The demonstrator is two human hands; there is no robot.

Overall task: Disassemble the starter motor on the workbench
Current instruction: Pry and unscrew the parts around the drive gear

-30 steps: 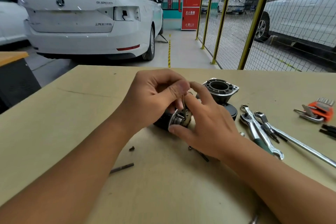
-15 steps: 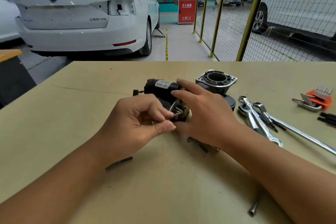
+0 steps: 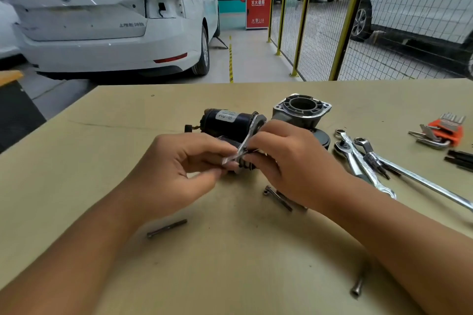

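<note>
The starter motor body is glossy black; the housing dull cast metal; wrenches bright chrome; the bench matt tan board.

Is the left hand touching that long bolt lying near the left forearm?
Apart. The head view shows bare workbench between the left hand and the long bolt, which lies nearer the forearm.

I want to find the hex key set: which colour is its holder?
Orange, holding silver keys: the hex key set at the workbench's right edge, in the head view.
</note>
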